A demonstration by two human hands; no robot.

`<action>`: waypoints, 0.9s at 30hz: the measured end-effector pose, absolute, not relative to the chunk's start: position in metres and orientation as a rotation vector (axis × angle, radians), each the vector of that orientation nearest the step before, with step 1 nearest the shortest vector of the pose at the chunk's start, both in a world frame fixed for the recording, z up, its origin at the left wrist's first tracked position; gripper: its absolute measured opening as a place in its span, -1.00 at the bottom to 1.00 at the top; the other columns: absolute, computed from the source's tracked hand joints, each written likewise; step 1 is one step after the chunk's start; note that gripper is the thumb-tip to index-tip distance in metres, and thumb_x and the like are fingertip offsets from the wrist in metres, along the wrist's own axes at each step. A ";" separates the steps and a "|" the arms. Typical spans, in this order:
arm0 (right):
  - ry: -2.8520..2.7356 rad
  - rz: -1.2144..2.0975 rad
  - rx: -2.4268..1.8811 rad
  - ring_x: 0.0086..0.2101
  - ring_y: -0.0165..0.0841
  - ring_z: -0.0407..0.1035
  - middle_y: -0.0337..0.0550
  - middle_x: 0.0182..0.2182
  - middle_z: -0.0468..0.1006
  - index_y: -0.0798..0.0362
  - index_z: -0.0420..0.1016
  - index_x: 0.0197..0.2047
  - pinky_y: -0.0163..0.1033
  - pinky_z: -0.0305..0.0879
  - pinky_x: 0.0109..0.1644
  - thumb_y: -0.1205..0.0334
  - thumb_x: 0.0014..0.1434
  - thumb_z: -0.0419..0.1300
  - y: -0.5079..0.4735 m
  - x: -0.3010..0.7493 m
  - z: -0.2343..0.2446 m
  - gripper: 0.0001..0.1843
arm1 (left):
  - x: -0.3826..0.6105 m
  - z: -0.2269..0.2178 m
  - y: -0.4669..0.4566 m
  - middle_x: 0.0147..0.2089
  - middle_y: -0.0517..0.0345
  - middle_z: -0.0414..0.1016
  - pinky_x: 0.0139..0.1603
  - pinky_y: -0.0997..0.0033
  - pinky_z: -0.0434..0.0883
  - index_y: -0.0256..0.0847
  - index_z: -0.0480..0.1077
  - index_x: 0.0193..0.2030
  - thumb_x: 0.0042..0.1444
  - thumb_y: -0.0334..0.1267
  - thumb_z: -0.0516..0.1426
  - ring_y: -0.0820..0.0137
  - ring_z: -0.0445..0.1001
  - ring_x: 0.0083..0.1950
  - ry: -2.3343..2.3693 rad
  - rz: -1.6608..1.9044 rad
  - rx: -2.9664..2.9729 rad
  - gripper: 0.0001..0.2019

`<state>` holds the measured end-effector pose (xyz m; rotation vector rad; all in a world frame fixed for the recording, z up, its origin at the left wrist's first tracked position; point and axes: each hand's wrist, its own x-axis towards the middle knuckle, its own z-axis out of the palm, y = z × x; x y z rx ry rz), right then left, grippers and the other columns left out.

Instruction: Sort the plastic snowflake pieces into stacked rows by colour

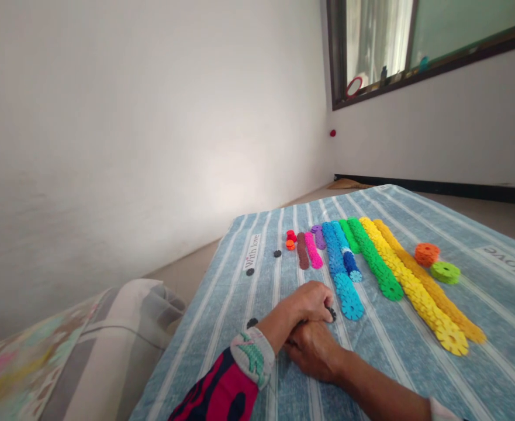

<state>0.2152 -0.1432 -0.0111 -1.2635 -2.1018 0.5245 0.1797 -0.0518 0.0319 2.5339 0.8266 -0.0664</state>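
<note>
My left hand reaches over my right hand, its fingers curled on a black notched disc whose edge shows past the fingertips. Beneath it, my right hand is closed, with its fingers partly hidden, and I cannot make out what it holds. Just ahead of the hands, a light blue row of overlapping notched discs ends. Loose black discs lie to the left: one near my left wrist, another by the printed words, a third farther back.
Overlapping rows lie to the right: green discs, yellow discs, orange-yellow discs. Brown discs and pink discs lie farther back. Orange discs and lime discs form stacks on the striped cloth. Left stands a grey-white fabric bundle.
</note>
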 end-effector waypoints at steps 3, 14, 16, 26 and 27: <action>-2.123 0.501 -1.298 -0.20 -0.24 0.47 -0.07 -0.23 0.63 0.08 0.60 -0.27 -0.27 0.21 -0.16 0.29 0.12 0.11 -0.144 0.215 -0.011 -0.78 | 0.178 0.032 -0.054 -0.60 0.34 0.32 -0.49 0.52 0.16 -0.23 0.37 -0.62 -0.28 -0.39 0.30 0.54 0.22 -0.53 0.848 -0.021 2.377 -0.84; -2.140 0.556 -1.430 -0.46 -0.38 0.43 -0.20 -0.48 0.59 0.03 0.57 -0.36 -0.30 0.00 -0.40 0.24 0.20 0.08 -0.148 0.222 -0.001 -0.77 | 0.053 0.066 -0.043 -0.69 0.33 0.29 -0.53 0.50 0.20 -0.20 0.27 -0.57 -0.22 -0.33 0.14 0.48 0.32 -0.61 1.262 0.213 1.991 -0.91; -2.135 0.570 -1.439 -0.44 -0.37 0.44 -0.19 -0.47 0.59 0.04 0.57 -0.35 -0.30 0.02 -0.38 0.24 0.20 0.09 -0.148 0.222 0.001 -0.77 | 0.029 0.065 -0.047 -0.69 0.33 0.30 -0.55 0.49 0.20 -0.19 0.27 -0.57 -0.22 -0.33 0.12 0.46 0.32 -0.61 1.325 0.188 1.969 -0.93; -2.226 0.478 -1.410 -0.46 -0.40 0.43 -0.22 -0.50 0.57 0.04 0.53 -0.38 -0.31 0.00 -0.39 0.21 0.24 0.06 -0.153 0.224 -0.002 -0.74 | 0.006 0.045 -0.057 -0.53 0.27 0.43 -0.41 0.49 0.23 -0.23 0.45 -0.39 -0.18 -0.29 0.16 0.45 0.38 -0.47 1.559 0.176 2.105 -0.85; -2.261 0.442 -1.396 -0.47 -0.40 0.43 -0.21 -0.50 0.58 0.04 0.52 -0.39 -0.30 -0.02 -0.40 0.19 0.25 0.06 -0.154 0.223 -0.003 -0.73 | 0.006 0.044 -0.057 -0.51 0.26 0.44 -0.39 0.49 0.24 -0.23 0.46 -0.36 -0.18 -0.28 0.17 0.44 0.39 -0.45 1.564 0.171 2.130 -0.82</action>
